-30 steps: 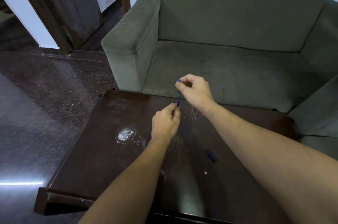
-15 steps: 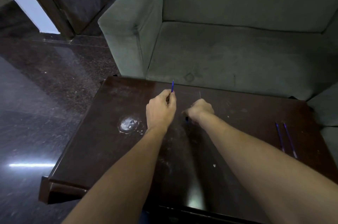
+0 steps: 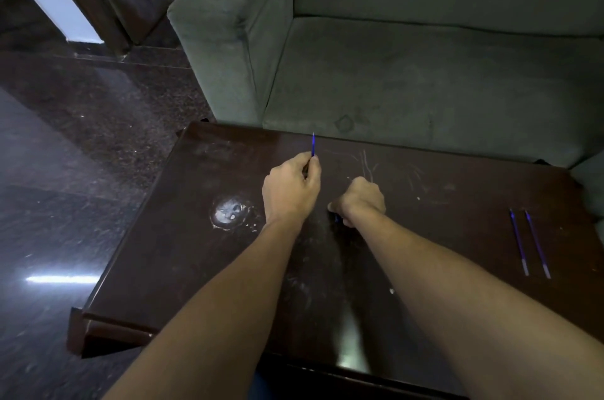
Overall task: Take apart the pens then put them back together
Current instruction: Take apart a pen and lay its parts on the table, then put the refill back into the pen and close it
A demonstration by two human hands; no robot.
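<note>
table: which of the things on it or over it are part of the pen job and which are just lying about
Part of the job:
thin blue pen part, pinched in the left hand
dark blue piece, gripped by the right hand
blue refill
second blue refill beside it

Just there:
white stain on the table
white speck
green sofa

Your dark, scratched wooden table (image 3: 157,269) carries a blue refill (image 3: 519,242) and a second refill (image 3: 537,244) lying parallel, just beside each other, near its right edge; a white stain (image 3: 228,212) marks your left side
</note>
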